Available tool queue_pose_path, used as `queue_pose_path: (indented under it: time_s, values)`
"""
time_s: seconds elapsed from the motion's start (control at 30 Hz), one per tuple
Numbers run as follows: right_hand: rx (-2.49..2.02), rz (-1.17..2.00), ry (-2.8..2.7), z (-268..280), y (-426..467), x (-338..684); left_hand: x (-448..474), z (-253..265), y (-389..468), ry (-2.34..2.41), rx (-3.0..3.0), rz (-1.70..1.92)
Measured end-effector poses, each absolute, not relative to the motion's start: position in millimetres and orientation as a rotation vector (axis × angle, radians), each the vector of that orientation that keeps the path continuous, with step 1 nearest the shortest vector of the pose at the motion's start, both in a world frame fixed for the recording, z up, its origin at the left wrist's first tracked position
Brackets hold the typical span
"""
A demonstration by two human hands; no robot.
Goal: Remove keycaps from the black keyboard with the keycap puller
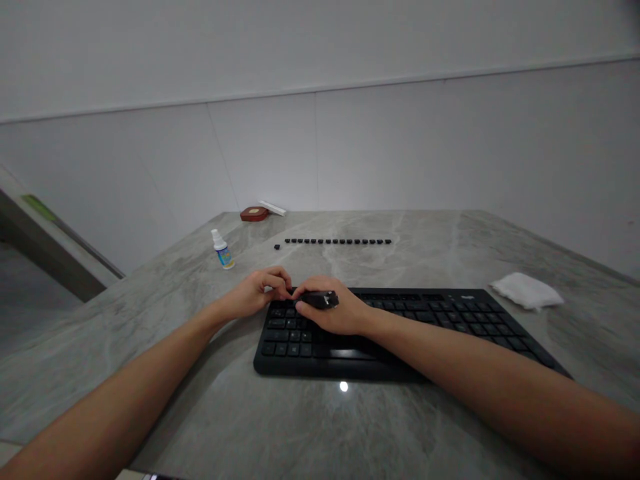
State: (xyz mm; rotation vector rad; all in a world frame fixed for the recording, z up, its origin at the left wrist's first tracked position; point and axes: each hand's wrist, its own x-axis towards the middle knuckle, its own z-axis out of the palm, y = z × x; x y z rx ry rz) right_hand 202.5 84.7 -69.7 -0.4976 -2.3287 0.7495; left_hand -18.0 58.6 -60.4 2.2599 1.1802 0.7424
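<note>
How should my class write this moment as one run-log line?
left grip: at keyboard, far-left corner, contents unclear | right grip: closed on dark handheld tool | beyond keyboard: row of black keycaps | left side: spray bottle

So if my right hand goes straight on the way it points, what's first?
Likely your left hand: its fingers are just ahead of your right hand at the keyboard, though any gap is hard to judge.

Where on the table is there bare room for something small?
One free patch lies between the row of black pieces, the keyboard and the white cloth. Another lies before the keyboard, between the forearms. It is crowded at the keyboard's left end, where left hand, right hand and dark tool sit close together.
</note>
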Motion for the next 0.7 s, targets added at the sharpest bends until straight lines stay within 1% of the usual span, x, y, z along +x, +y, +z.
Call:
queue_pose_path:
  time_s: [0.2,0.33,0.7]
  values:
    - [-0.601,0.780,-2.331,-68.6,84.9,200.8,-16.0,-60.8,58.7,1.159,2.358,0.746]
    - [-0.591,0.825,-2.322,-70.6,85.8,199.9,-15.5,-60.4,59.4,1.146,2.396,0.723]
    - [-0.663,0.764,-2.306,-74.8,87.9,196.8,-13.4,-60.7,60.9,1.111,2.425,0.725]
